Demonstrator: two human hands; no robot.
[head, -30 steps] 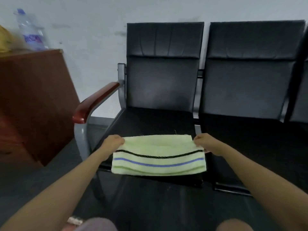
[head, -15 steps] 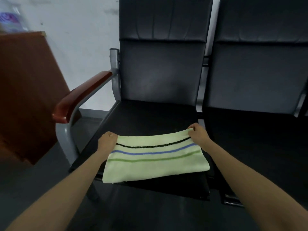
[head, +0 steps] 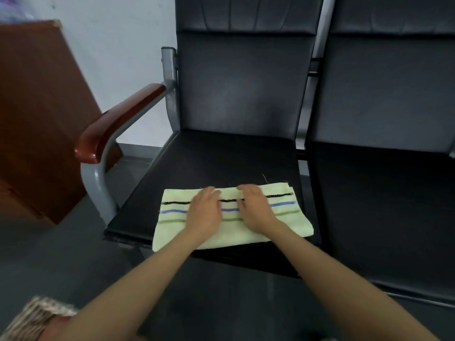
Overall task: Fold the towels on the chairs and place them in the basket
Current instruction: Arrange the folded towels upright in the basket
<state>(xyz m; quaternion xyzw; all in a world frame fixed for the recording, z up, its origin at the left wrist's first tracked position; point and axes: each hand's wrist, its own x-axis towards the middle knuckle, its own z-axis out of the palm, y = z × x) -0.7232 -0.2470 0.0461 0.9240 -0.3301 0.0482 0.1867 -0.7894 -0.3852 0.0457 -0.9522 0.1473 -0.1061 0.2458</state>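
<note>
Towel: a pale green towel (head: 230, 232) lies flat on the near part of the left chair's seat, long side running left to right; its near-left corner reaches the seat's front edge.
Stripes: black, blue and green lines cross it from left to right, the black one farthest.
Far edge: a narrow flap of cloth lies along it, and a loose thread sticks up near the far-right corner.
Left hand (head: 205, 211): palm down on the towel's middle, fingers straight and pointing away, tips at the far edge; it grips nothing.
Right hand (head: 254, 209): just beside the left one, a narrow strip of towel showing between them; also flat, fingers stretched toward the far edge, holding nothing.
Forearms: both bare, reaching in from the near edge of the view.
Left chair (head: 221, 163): black padded seat and back, grey metal frame, with a red-brown wooden armrest (head: 118, 124) on its left.
Right chair (head: 381, 193): the same black make, joined to the first on its right.
Cabinet (head: 37, 119): reddish-brown wood, well to the left of the chairs.
Wall (head: 118, 45): pale, behind the chairs.
Floor (head: 49, 254): dark grey.
Near-left corner: a blurred striped thing (head: 37, 316); I cannot tell what it is.
</note>
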